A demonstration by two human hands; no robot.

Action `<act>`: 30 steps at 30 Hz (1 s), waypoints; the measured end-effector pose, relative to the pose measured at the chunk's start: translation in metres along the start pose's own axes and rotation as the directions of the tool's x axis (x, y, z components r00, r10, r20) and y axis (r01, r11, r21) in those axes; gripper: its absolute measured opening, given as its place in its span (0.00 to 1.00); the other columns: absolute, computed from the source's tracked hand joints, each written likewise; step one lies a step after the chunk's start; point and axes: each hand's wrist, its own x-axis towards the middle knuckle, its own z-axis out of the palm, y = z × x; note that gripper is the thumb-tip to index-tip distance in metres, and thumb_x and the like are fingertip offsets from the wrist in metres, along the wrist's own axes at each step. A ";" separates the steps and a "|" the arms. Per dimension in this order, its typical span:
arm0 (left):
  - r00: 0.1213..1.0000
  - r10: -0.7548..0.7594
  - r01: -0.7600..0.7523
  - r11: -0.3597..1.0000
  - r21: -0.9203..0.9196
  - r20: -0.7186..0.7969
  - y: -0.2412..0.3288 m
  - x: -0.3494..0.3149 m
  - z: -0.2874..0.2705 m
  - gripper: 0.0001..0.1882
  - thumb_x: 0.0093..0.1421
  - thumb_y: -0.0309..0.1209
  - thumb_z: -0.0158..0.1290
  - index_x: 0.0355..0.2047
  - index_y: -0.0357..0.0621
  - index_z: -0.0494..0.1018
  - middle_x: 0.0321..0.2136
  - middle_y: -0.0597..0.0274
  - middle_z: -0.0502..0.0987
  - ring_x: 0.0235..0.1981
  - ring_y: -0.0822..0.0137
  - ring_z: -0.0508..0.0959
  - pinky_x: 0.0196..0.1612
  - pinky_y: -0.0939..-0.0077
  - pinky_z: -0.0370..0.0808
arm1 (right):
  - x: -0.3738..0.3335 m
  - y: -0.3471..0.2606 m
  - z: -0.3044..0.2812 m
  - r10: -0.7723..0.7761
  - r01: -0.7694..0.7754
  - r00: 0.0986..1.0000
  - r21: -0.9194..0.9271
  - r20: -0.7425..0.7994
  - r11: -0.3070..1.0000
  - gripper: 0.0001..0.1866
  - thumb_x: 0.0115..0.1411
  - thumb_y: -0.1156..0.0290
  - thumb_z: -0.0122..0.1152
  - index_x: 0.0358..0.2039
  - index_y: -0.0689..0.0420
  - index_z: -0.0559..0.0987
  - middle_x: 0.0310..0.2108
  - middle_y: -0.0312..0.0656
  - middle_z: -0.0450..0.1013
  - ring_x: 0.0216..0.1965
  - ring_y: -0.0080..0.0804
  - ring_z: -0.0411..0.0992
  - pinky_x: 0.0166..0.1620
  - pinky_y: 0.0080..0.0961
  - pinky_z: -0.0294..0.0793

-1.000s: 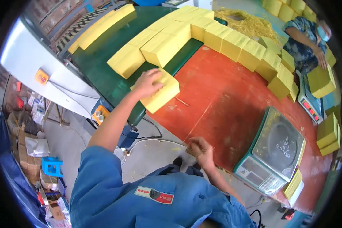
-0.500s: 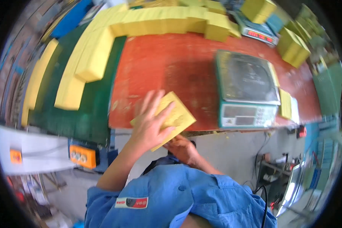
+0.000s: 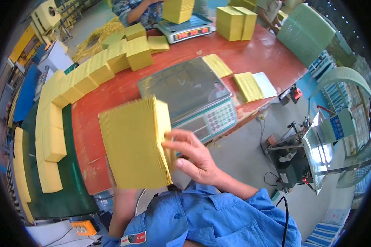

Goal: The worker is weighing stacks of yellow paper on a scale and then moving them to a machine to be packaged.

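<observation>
A thick stack of yellow paper sheets point(image 3: 132, 144) is held up in front of me, tilted, above the near edge of the red table. My left hand point(image 3: 111, 172) supports it from behind and below; its fingers are mostly hidden by the paper. At the stack's right edge, where some sheets fan apart, my right hand point(image 3: 193, 158) has its fingertips against the paper, thumb and fingers apart. Just beyond the stack, a digital weighing scale point(image 3: 185, 88) with a dark plate and a keypad stands on the table.
Yellow paper blocks point(image 3: 86, 76) line the red table's point(image 3: 264, 53) far left side and the green surface point(image 3: 74, 201). A second scale point(image 3: 185, 31) bears a block, with a person behind it. Thin yellow bundles point(image 3: 248, 86) lie right of the near scale. A green plastic chair point(image 3: 307, 33) stands beyond.
My view has swung to the right. A thick yellow stack now stands upright in my left hand, where a thin-looking yellow piece lay under it before. My right hand has come up to its edge.
</observation>
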 end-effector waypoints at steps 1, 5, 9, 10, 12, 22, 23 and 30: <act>0.991 -0.117 0.053 0.807 -0.588 -0.072 0.009 0.022 0.022 0.24 0.70 0.39 0.44 0.62 0.40 0.62 0.56 0.55 0.71 0.52 0.58 0.76 0.55 0.63 0.75 | 0.014 -0.005 -0.015 -0.095 0.086 0.995 -0.189 -0.037 0.978 0.23 0.62 0.64 0.59 0.56 0.59 0.72 0.61 0.55 0.60 0.62 0.48 0.59 0.62 0.40 0.61; 0.960 -0.148 0.233 -0.044 -0.972 0.237 0.092 0.115 0.123 0.26 0.68 0.45 0.45 0.61 0.45 0.62 0.54 0.60 0.71 0.53 0.64 0.74 0.56 0.62 0.74 | 0.062 0.013 -0.092 -0.218 0.107 0.958 -0.472 -0.187 0.875 0.23 0.59 0.67 0.61 0.55 0.58 0.73 0.63 0.55 0.59 0.66 0.55 0.55 0.66 0.45 0.57; 0.932 -0.305 0.204 -0.010 -0.979 0.197 0.074 0.163 0.170 0.24 0.67 0.43 0.49 0.59 0.47 0.64 0.53 0.62 0.73 0.53 0.64 0.75 0.55 0.64 0.74 | 0.119 0.034 -0.137 -0.147 0.045 0.976 -0.517 -0.158 0.855 0.19 0.61 0.68 0.58 0.52 0.60 0.75 0.59 0.53 0.66 0.62 0.53 0.62 0.62 0.41 0.64; 0.894 -0.416 0.211 0.064 -0.975 0.166 0.068 0.166 0.173 0.23 0.67 0.42 0.49 0.59 0.46 0.64 0.52 0.62 0.73 0.52 0.64 0.75 0.55 0.64 0.74 | 0.131 0.043 -0.141 -0.087 0.018 0.989 -0.488 -0.120 0.873 0.18 0.62 0.69 0.57 0.51 0.60 0.75 0.59 0.54 0.66 0.61 0.52 0.64 0.61 0.40 0.65; 0.828 -0.518 0.230 -0.035 -0.973 0.214 0.059 0.161 0.179 0.22 0.67 0.40 0.50 0.57 0.45 0.65 0.51 0.62 0.74 0.51 0.65 0.75 0.53 0.66 0.76 | 0.144 0.055 -0.150 0.088 -0.119 0.992 -0.415 -0.093 0.902 0.16 0.62 0.70 0.56 0.50 0.62 0.76 0.57 0.54 0.67 0.59 0.51 0.66 0.60 0.37 0.66; 0.815 -0.562 0.154 -0.024 -0.988 0.141 0.039 0.035 0.109 0.26 0.71 0.42 0.40 0.56 0.29 0.67 0.53 0.47 0.74 0.55 0.55 0.75 0.62 0.60 0.69 | 0.129 0.038 -0.124 -0.042 0.186 0.978 -0.772 0.203 0.607 0.23 0.52 0.78 0.58 0.51 0.61 0.76 0.61 0.54 0.65 0.65 0.56 0.58 0.67 0.47 0.54; 0.800 -0.599 0.114 0.106 -0.988 0.028 0.033 0.026 0.086 0.24 0.71 0.41 0.40 0.55 0.31 0.68 0.53 0.48 0.75 0.54 0.56 0.75 0.61 0.61 0.70 | 0.132 0.028 -0.114 -0.095 0.211 0.977 -0.779 0.193 0.591 0.22 0.52 0.78 0.58 0.50 0.61 0.76 0.60 0.53 0.66 0.65 0.57 0.58 0.67 0.47 0.54; 0.627 -0.626 -0.024 0.579 -0.815 -0.463 -0.023 -0.015 -0.122 0.17 0.69 0.37 0.45 0.48 0.39 0.74 0.46 0.56 0.79 0.48 0.62 0.78 0.51 0.65 0.75 | 0.146 -0.022 0.023 -0.196 0.358 0.893 -0.377 0.404 0.854 0.19 0.57 0.73 0.54 0.49 0.63 0.77 0.57 0.52 0.70 0.66 0.52 0.60 0.68 0.45 0.54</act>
